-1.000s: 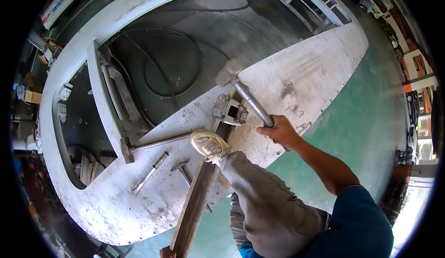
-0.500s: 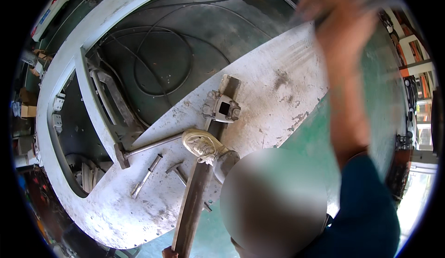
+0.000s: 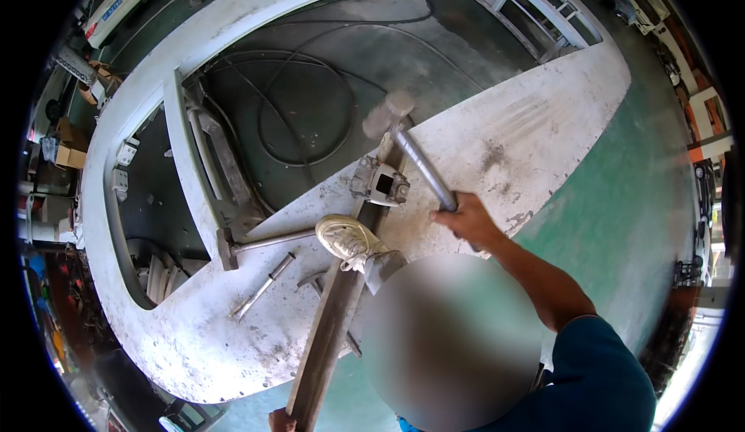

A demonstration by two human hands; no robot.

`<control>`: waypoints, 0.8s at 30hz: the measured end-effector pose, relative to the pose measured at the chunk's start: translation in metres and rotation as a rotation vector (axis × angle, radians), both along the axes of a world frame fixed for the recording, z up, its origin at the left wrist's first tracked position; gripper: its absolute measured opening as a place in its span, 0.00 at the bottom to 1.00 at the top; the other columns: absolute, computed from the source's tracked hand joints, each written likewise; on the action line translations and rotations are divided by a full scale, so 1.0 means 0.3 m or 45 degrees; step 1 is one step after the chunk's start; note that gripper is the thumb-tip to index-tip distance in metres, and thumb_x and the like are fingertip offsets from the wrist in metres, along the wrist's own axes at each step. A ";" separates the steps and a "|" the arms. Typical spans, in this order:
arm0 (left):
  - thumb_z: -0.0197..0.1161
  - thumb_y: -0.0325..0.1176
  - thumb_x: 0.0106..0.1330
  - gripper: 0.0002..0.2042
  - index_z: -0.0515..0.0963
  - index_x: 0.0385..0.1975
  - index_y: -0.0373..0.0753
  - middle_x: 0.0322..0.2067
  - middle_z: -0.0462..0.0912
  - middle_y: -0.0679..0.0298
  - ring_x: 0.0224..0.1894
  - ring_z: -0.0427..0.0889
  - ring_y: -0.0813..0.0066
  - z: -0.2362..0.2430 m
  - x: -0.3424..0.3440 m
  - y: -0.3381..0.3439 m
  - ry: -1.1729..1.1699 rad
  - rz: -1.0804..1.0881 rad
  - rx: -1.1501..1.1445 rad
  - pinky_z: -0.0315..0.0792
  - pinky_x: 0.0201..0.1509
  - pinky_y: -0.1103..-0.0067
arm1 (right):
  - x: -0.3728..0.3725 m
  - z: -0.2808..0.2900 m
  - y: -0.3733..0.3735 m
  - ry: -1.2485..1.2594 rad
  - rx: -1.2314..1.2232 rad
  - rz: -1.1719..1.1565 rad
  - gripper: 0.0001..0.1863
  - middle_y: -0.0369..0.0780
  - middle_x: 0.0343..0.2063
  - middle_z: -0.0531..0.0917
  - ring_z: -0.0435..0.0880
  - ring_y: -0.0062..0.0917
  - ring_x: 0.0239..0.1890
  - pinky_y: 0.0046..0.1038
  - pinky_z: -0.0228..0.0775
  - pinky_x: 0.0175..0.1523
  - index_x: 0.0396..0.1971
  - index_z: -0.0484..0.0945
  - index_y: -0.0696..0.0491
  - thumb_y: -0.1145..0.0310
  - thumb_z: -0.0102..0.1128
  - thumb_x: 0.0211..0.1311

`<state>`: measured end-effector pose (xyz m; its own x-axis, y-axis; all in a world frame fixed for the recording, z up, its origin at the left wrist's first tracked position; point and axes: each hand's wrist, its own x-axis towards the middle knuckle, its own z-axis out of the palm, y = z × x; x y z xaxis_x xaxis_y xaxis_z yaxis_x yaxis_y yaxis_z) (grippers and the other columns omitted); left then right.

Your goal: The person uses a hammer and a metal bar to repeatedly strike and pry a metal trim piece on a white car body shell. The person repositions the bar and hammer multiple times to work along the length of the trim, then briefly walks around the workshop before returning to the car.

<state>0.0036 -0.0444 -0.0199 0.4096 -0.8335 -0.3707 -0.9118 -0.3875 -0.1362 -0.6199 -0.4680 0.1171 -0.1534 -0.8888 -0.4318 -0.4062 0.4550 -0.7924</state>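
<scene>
Fingers closed round its grip, my right hand (image 3: 469, 221) holds a hammer (image 3: 423, 164) with a silver handle. Motion smears the hammer's head, which is over the far end of a long metal bar (image 3: 330, 339); I cannot tell if they touch. At the lower edge my left hand (image 3: 282, 420), only partly in view, is closed on the bar's near end. My foot, in a pale shoe (image 3: 345, 238), presses across the bar's middle. Just beyond the shoe, a whitish metal bracket (image 3: 382, 184) with a square hole sits over the bar.
All this rests on a large white oval metal platform (image 3: 194, 354) with open cut-outs. Left of the bar lie a long-handled hammer (image 3: 225, 250), a slim metal rod (image 3: 264, 286) and another hammer (image 3: 314, 279), partly under the bar. Dark cable (image 3: 268, 122) coils on the green floor beyond.
My right hand has swung the hammer down from the upper right to the bar's far end. The whole view has shifted slightly; my left hand still grips the bar.
</scene>
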 end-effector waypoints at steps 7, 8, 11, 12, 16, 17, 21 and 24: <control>0.56 0.29 0.63 0.05 0.79 0.30 0.36 0.20 0.76 0.60 0.17 0.72 0.67 -0.001 0.144 -0.004 0.464 0.515 0.379 0.64 0.14 0.68 | 0.003 0.674 -0.231 0.168 -0.945 -0.256 0.21 0.31 0.11 0.73 0.70 0.14 0.13 0.22 0.62 0.20 0.25 0.79 0.53 0.49 0.74 0.51; 0.57 0.27 0.63 0.04 0.79 0.30 0.36 0.20 0.76 0.61 0.17 0.71 0.68 -0.003 0.186 -0.009 0.603 0.658 0.486 0.64 0.14 0.68 | 0.017 0.705 -0.228 0.155 -1.204 -0.289 0.21 0.32 0.12 0.74 0.71 0.16 0.14 0.23 0.63 0.21 0.26 0.80 0.53 0.49 0.74 0.51; 0.62 0.26 0.54 0.09 0.81 0.36 0.39 0.23 0.80 0.55 0.25 0.77 0.58 -0.030 0.148 -0.109 0.574 0.409 0.730 0.71 0.28 0.65 | 0.086 0.551 -0.040 0.220 -1.513 -0.354 0.21 0.36 0.15 0.76 0.74 0.22 0.18 0.28 0.66 0.25 0.28 0.80 0.54 0.50 0.72 0.52; 0.64 0.27 0.49 0.14 0.83 0.39 0.40 0.25 0.82 0.51 0.30 0.81 0.53 0.009 0.112 -0.174 0.464 0.234 0.788 0.75 0.34 0.63 | 0.125 0.380 0.050 0.225 -1.355 -0.358 0.21 0.38 0.16 0.77 0.75 0.25 0.19 0.29 0.67 0.26 0.29 0.80 0.55 0.50 0.71 0.52; 0.62 0.24 0.55 0.08 0.79 0.36 0.36 0.25 0.77 0.58 0.27 0.75 0.60 -0.003 0.357 0.009 0.515 0.679 0.831 0.71 0.28 0.65 | 0.252 -0.250 0.175 0.246 -0.260 0.009 0.21 0.43 0.21 0.80 0.79 0.33 0.24 0.35 0.70 0.31 0.33 0.80 0.56 0.51 0.69 0.54; 0.59 0.22 0.61 0.03 0.79 0.28 0.36 0.17 0.73 0.65 0.18 0.71 0.68 -0.053 0.396 0.022 0.610 0.893 0.725 0.68 0.17 0.68 | 0.214 -0.359 0.158 0.326 -0.061 0.121 0.21 0.45 0.22 0.81 0.80 0.35 0.26 0.37 0.71 0.32 0.34 0.80 0.56 0.51 0.68 0.54; 0.58 0.23 0.60 0.08 0.83 0.35 0.34 0.23 0.83 0.57 0.21 0.79 0.66 0.252 0.014 -0.277 0.771 0.425 0.500 0.74 0.22 0.69 | 0.051 -0.530 0.038 0.575 0.260 0.390 0.22 0.50 0.26 0.84 0.84 0.43 0.31 0.43 0.75 0.37 0.38 0.81 0.57 0.52 0.66 0.55; 0.57 0.23 0.61 0.08 0.83 0.35 0.33 0.24 0.84 0.55 0.22 0.81 0.65 0.276 0.097 -0.118 0.769 0.508 0.434 0.75 0.23 0.67 | 0.098 -0.408 0.032 0.439 0.273 0.403 0.25 0.49 0.33 0.86 0.83 0.42 0.41 0.39 0.71 0.50 0.40 0.82 0.59 0.55 0.74 0.47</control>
